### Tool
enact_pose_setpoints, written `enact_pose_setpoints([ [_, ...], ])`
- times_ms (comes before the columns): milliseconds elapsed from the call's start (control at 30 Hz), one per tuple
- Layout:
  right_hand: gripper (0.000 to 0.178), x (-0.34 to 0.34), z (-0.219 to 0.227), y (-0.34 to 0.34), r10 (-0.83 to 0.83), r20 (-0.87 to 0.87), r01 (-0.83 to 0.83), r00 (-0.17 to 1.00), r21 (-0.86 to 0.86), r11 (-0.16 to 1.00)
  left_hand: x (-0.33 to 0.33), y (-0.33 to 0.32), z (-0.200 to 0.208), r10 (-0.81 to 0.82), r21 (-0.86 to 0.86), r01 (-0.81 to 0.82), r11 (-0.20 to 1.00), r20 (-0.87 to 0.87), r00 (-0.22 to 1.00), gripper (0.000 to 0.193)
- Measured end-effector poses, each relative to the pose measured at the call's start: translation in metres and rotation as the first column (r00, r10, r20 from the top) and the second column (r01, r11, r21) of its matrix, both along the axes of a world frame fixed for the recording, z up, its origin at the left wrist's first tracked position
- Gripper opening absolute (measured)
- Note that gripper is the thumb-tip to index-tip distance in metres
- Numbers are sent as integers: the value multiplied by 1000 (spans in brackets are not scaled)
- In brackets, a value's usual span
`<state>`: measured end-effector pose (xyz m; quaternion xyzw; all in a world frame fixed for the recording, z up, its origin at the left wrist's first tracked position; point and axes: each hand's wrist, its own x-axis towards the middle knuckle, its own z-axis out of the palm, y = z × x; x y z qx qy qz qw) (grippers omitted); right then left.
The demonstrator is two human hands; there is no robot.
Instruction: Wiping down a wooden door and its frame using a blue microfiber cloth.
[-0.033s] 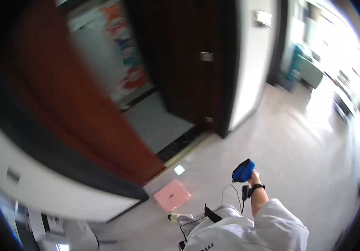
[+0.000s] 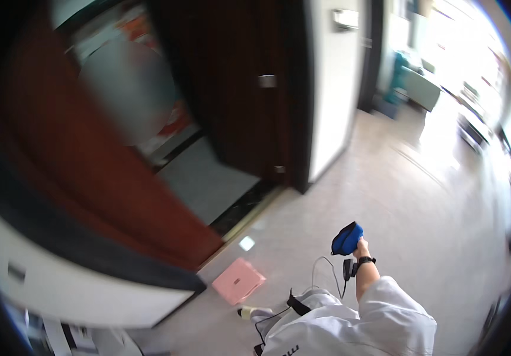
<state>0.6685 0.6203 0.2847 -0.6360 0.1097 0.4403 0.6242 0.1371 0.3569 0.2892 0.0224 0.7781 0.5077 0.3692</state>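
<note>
My right hand (image 2: pixel 361 245) reaches out ahead of me over the floor, its fingers closed on a blue fabric item with black edging (image 2: pixel 346 240), perhaps a pouch. Its exact kind is unclear. Around that wrist runs a black strap (image 2: pixel 365 260), and a small black device (image 2: pixel 348 269) with a cable hangs beside it. My left hand is out of sight. On the floor to the left lies a flat pink square thing (image 2: pixel 239 281) with a small dark mark in its middle, apart from my hand.
A reddish-brown door panel (image 2: pixel 142 196) borders an open doorway at the left, with a dark door (image 2: pixel 225 77) beyond. A white wall (image 2: pixel 331 101) stands right of it. Pale floor (image 2: pixel 409 196) stretches toward a light-green cabinet (image 2: pixel 421 89) at the far right.
The view has turned slightly, so the doorway, wall and pink thing sit farther left. My right hand keeps its hold on the blue item.
</note>
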Motion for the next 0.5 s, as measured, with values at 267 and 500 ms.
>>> enact_pose_setpoints([
  [267,50,141,-6,-325,-696,268,746,666,-232,625,10,75,43,-259,90,298,950,-303,917,30],
  [500,51,105,-1,-410,-586,150,595,796,-365,716,3,7,35,-266,161,384,909,-483,834,30],
])
